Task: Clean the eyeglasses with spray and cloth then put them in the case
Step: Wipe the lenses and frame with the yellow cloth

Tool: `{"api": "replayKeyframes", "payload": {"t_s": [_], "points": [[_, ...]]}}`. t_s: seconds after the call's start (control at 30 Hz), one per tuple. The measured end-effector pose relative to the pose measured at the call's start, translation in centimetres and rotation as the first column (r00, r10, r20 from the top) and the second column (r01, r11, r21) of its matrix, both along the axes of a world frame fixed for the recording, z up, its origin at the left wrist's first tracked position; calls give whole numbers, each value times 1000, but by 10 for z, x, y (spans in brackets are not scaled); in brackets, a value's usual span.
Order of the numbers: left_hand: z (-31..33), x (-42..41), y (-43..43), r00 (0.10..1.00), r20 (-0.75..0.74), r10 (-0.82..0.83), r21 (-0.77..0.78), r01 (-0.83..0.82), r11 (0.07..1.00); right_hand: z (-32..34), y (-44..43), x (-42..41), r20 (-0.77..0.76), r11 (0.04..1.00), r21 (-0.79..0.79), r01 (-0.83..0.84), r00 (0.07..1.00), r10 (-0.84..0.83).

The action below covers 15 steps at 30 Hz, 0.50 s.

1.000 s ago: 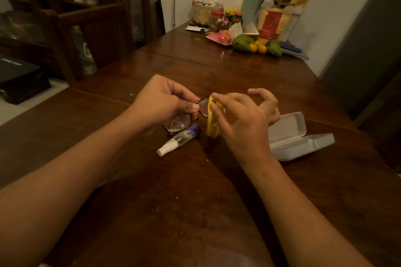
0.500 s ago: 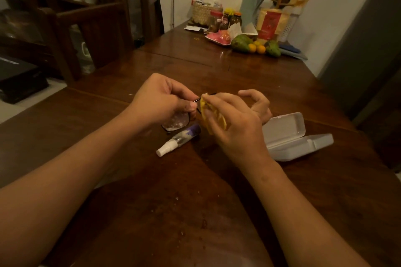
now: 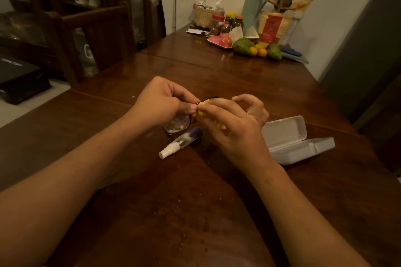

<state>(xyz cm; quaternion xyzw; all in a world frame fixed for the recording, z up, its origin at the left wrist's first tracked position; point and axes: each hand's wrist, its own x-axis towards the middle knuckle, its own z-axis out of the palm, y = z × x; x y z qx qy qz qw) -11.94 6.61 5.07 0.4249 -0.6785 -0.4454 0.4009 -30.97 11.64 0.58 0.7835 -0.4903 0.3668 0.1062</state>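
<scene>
My left hand [image 3: 160, 102] grips the dark-framed eyeglasses [image 3: 178, 124] near the bridge, just above the wooden table [image 3: 152, 212]. One lens shows below my fingers, spotted with droplets. My right hand [image 3: 234, 128] pinches a yellow cloth [image 3: 202, 112] around the other lens, which the cloth and fingers hide. A small spray bottle [image 3: 181, 142] with a white nozzle and purple end lies on its side just below the glasses. The white case [image 3: 290, 138] lies open to the right of my right hand.
Droplets dot the table near me. At the far end stand jars, a woven basket [image 3: 202, 17], fruit [image 3: 256, 49], a red packet and a pale jug. A wooden chair [image 3: 95, 34] stands at the left edge. A grey door is at the right.
My right hand has slid the yellow cloth leftward along the lens toward my left fingers, bunching it tighter. The glasses, bottle and case stay where they were.
</scene>
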Motion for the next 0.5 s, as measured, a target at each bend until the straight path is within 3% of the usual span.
{"api": "replayKeyframes", "payload": {"t_s": [0.17,0.3,0.5], "points": [[-1,-1,1,1000,0,2,17,-2,1000,0,-1,-15,6,999,-20,43,999,-43],[1,0,0,1000,-11,22,16,-22,1000,0,2,-7,-61,999,-32,-19,998,17],[2,-1,1,1000,-24,13,17,-13,1000,3,4,-14,0,973,-196,124,992,-127]]}}
